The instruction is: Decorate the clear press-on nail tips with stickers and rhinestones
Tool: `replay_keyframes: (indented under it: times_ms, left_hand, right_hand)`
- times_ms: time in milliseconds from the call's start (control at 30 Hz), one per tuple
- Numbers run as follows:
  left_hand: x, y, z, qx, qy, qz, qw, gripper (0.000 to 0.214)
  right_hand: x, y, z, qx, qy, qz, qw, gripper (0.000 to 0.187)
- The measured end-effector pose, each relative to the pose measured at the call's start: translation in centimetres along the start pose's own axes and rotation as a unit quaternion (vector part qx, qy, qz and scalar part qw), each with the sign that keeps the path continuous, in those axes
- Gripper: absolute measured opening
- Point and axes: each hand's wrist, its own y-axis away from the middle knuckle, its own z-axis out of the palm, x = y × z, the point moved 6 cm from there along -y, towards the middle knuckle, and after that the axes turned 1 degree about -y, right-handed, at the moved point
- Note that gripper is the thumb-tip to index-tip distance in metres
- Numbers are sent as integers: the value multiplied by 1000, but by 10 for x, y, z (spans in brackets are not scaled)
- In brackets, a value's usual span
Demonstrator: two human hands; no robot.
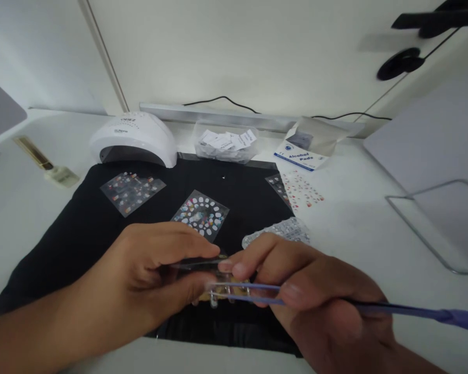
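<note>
My left hand (148,267) is closed in a pinch on a small clear sheet (197,264) held over the black mat (62,234). My right hand (308,291) grips purple tweezers (257,293), whose tips reach toward the sheet between my two hands. The handle of the tweezers runs out past my wrist to the lower right. What lies under the fingertips is partly hidden.
A white nail lamp (134,137) stands at the mat's far edge. Two nail sticker sheets (200,213) lie on the mat, another (302,189) off its right side. A clear tub of pads (226,141), an alcohol pads box (302,153) and a brush (47,163) sit around.
</note>
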Motion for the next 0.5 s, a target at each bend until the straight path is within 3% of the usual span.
replay_keyframes:
  times_ms: [500]
  left_hand:
    - [1, 0, -3, -25, -25, -12, 999, 15]
  right_hand:
    - [-4, 6, -11, -37, 105, -23, 994, 25]
